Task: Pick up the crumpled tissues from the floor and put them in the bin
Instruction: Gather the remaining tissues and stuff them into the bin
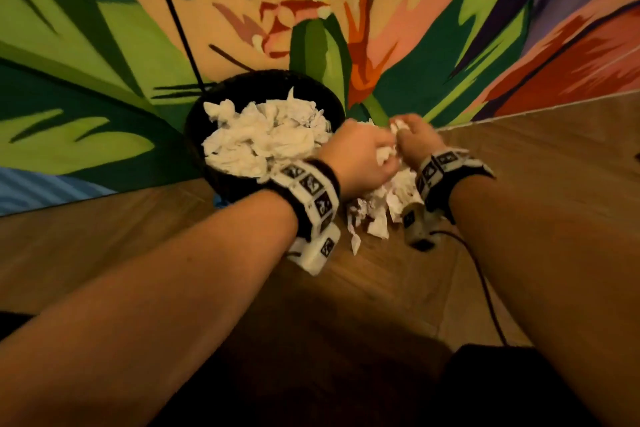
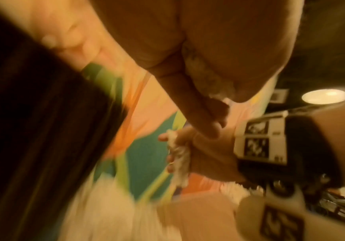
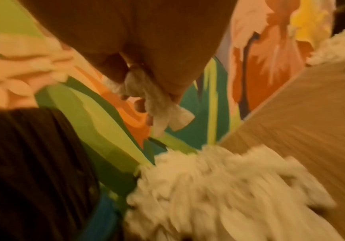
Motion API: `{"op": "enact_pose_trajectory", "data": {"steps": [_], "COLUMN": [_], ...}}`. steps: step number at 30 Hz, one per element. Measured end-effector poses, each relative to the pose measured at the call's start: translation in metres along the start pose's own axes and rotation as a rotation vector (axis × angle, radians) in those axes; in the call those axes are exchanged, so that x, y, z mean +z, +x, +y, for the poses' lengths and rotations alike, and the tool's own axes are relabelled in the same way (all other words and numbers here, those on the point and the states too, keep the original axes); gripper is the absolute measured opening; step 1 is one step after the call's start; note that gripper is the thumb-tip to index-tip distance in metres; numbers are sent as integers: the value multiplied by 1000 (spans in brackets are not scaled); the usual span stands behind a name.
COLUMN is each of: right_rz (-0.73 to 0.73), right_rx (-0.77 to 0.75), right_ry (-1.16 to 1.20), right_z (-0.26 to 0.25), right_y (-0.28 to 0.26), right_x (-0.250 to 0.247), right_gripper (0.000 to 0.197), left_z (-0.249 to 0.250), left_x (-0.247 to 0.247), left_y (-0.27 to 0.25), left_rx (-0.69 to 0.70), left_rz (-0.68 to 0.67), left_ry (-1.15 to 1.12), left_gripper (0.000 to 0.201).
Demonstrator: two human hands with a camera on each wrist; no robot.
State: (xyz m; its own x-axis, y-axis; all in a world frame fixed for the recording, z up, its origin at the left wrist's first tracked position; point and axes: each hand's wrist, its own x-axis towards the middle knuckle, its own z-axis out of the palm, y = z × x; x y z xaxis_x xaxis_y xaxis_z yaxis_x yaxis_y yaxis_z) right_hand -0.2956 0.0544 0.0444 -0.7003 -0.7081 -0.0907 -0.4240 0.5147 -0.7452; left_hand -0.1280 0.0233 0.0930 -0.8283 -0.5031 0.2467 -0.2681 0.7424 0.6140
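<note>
Left hand [image 1: 360, 159] at 3 o'clock of bin [image 1: 194, 125]: fingers curled, gripping tissue wad [image 1: 382, 154]. Right hand [image 1: 417, 140] touching left, fingers curled round tissue [image 3: 161, 101]. More tissues [image 1: 377, 211] lay on floor [image 1: 536, 156] beneath both hands. Bin heaped with tissues, against painted wall [image 1: 104, 45] at 12 o'clock.
</note>
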Motion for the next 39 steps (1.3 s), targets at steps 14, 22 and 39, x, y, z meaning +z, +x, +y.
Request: {"op": "enact_pose_trajectory", "data": {"steps": [14,22,39], "right_rz": [2,-153,-298], "right_rx": [-437,-575,-719], "right_ry": [345,-183,-667], "right_z": [-109,-88,-76], "right_y": [-41,-55,-64], "right_x": [49,60,82], "right_gripper": [23,17,54], "left_z": [-88,-117,-110], "left_x": [-134,-100,-88], "left_y": [-14,-31,-32], "left_rx": [-393,-385,-641], "left_rz": [39,-75,-418], "left_ry": [244,349,472], "left_gripper": [25,20,52]}}
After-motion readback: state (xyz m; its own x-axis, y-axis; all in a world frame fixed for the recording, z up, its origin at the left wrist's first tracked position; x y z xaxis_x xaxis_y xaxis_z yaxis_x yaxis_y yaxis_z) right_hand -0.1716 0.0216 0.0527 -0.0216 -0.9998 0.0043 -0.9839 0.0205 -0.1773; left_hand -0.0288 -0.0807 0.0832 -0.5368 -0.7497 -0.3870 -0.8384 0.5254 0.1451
